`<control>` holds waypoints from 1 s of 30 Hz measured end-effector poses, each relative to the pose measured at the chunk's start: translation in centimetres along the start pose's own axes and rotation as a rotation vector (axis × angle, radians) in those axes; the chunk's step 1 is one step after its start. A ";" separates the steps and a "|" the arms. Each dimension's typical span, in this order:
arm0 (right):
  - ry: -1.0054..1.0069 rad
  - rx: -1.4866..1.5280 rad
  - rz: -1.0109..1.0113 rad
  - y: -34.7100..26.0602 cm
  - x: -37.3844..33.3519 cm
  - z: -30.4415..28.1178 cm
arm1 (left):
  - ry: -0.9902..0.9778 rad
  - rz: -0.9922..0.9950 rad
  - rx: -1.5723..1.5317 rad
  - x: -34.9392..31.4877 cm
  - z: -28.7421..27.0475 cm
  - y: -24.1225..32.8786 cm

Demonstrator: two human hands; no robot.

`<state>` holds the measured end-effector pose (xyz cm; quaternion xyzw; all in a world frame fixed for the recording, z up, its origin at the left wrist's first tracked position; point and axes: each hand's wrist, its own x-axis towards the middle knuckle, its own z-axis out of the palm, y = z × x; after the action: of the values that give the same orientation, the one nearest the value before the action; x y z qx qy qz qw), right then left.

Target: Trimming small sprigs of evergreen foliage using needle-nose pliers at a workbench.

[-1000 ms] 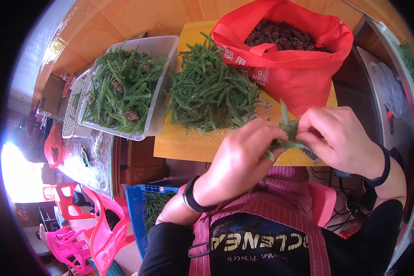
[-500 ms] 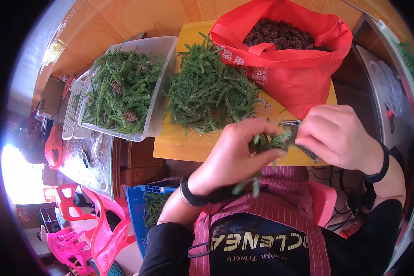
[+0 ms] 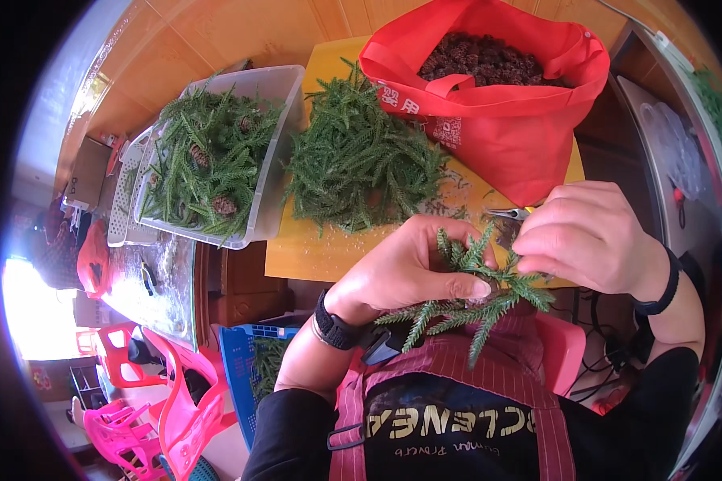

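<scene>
A green artificial pine sprig (image 3: 489, 321) is pinched between the thumb and fingers of my left hand (image 3: 413, 272), its branches fanned out over my apron. A small brown patch shows under the thumb, too covered to name. My right hand (image 3: 582, 236) is closed, its fingertips at the sprig's right upper edge; whatever they grip is hidden. Metal jaws of pliers (image 3: 505, 214) with a bit of yellow stick out behind the right hand; I cannot tell whether they lie on the table. Beyond my left hand, a heap of loose green sprigs (image 3: 365, 156) lies on the yellow table (image 3: 313, 256).
A red bag (image 3: 509, 136) of small brown pine cones (image 3: 485, 60) stands at the table's far right. Left of the heap, a clear plastic bin (image 3: 274, 172) holds sprigs with cones. Other pliers (image 3: 148, 277) lie on the side table. A blue crate (image 3: 241, 369) and pink chairs (image 3: 188, 401) stand lower left.
The sprig has turned and spread open in my left hand, so more of its branches show. My right hand's fingertips have come in close to it.
</scene>
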<state>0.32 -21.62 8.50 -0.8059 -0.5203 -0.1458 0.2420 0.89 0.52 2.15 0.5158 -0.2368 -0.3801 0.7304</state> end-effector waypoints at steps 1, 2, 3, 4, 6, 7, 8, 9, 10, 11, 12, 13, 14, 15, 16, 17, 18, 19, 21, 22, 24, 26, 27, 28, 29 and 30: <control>-0.019 -0.029 -0.036 0.0 0.0 -0.1 | -0.006 -0.021 -0.020 0.0 0.0 0.0; -0.018 -0.030 -0.035 0.0 0.1 -0.1 | -0.008 -0.022 -0.019 0.0 0.0 0.1; -0.015 -0.062 -0.045 -0.1 0.1 -0.1 | -0.001 -0.012 -0.004 0.1 0.1 0.1; -0.013 -0.093 -0.054 -0.1 0.1 -0.1 | 0.006 -0.002 0.010 0.1 0.1 0.1; -0.031 -0.097 -0.076 -0.2 0.2 -0.3 | 0.004 0.013 0.016 0.0 0.1 -0.2; -0.051 -0.101 -0.096 -0.3 0.3 -0.4 | 0.000 0.028 0.021 -0.1 0.2 -0.3; -0.052 -0.101 -0.096 -0.2 0.3 -0.4 | -0.001 0.028 0.020 -0.1 0.2 -0.3; -0.041 -0.121 -0.118 -0.1 0.4 -0.4 | 0.007 0.010 -0.011 -0.2 0.2 -0.2; -0.030 -0.141 -0.140 -0.1 0.5 -0.4 | 0.016 -0.008 -0.042 -0.2 0.3 -0.1; -0.030 -0.140 -0.142 -0.1 0.6 -0.4 | 0.017 -0.007 -0.042 -0.3 0.3 -0.1; -0.036 -0.165 -0.140 -0.2 0.6 -0.4 | 0.024 -0.009 -0.053 -0.3 0.3 0.0; -0.041 -0.191 -0.138 -0.3 0.7 -0.4 | 0.031 -0.012 -0.064 -0.4 0.3 0.0; -0.041 -0.193 -0.137 -0.4 0.6 -0.4 | 0.028 -0.012 -0.064 -0.4 0.5 0.3; -0.061 -0.216 -0.111 -0.5 0.6 -0.4 | 0.069 -0.024 -0.038 -0.5 0.7 0.6; -0.081 -0.240 -0.085 -0.5 0.5 -0.4 | 0.110 -0.037 -0.011 -0.5 0.9 0.7; -0.082 -0.241 -0.082 -0.7 0.6 -0.5 | 0.108 -0.038 -0.012 -0.5 1.1 0.6; -0.122 -0.273 -0.032 -1.0 0.8 -0.7 | 0.184 0.081 0.254 -0.4 1.3 0.5; -0.162 -0.306 0.020 -1.1 0.9 -0.9 | 0.258 0.201 0.520 -0.3 1.4 0.4; -0.126 -0.181 0.091 -0.5 0.8 -0.9 | 0.233 0.112 0.337 -0.6 1.3 0.6; -0.092 -0.059 0.163 -0.2 0.6 -1.0 | 0.204 0.025 0.152 -0.8 1.2 0.7; -0.055 0.190 0.510 1.1 -1.1 -0.4 | 0.219 0.013 0.045 -1.1 0.3 0.1; -0.101 0.105 0.658 4.1 -5.4 1.4 | 0.202 -0.025 -0.134 -0.9 -0.6 -0.9; -0.169 0.083 0.670 5.3 -8.0 2.4 | 0.203 -0.023 -0.132 -0.8 -0.6 -1.0; -0.236 0.054 0.687 6.2 -10.4 3.3 | 0.201 0.003 -0.170 -0.5 -0.5 -1.0; -0.231 0.076 0.698 6.4 -11.9 4.1 | 0.205 0.028 -0.208 -0.3 -0.5 -1.1; -0.226 0.100 0.707 6.5 -13.0 4.8 | 0.208 0.029 -0.208 -0.1 -0.5 -1.4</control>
<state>0.78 -31.22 -3.43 -0.9339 -0.2400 0.0622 0.2574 0.73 0.63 0.63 0.4704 -0.1264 -0.3364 0.8059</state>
